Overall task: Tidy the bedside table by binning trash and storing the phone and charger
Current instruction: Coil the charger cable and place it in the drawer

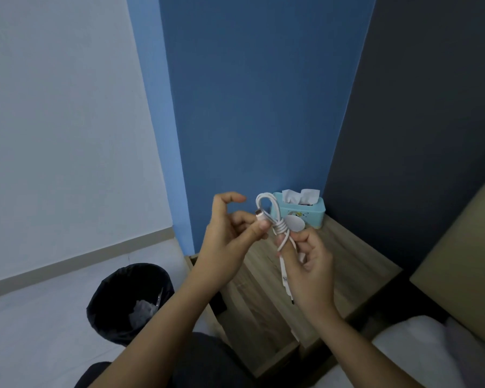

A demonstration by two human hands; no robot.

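Above the wooden bedside table (pixel 345 256) I hold a white charger cable (pixel 275 217), coiled into a bundle with several turns wound round its middle. My left hand (pixel 230 242) pinches the cable's connector end between thumb and fingers. My right hand (pixel 308 264) grips the bundle from below, together with the white plug, whose prongs stick out under the palm. A loop of cable stands up above both hands. No phone is in view.
A black bin (pixel 129 301) lined with a dark bag stands on the floor at the left, with crumpled trash inside. A teal tissue box (pixel 305 211) and a white round object (pixel 294 224) sit at the table's back. A bed with a pillow (pixel 437 354) lies at the right.
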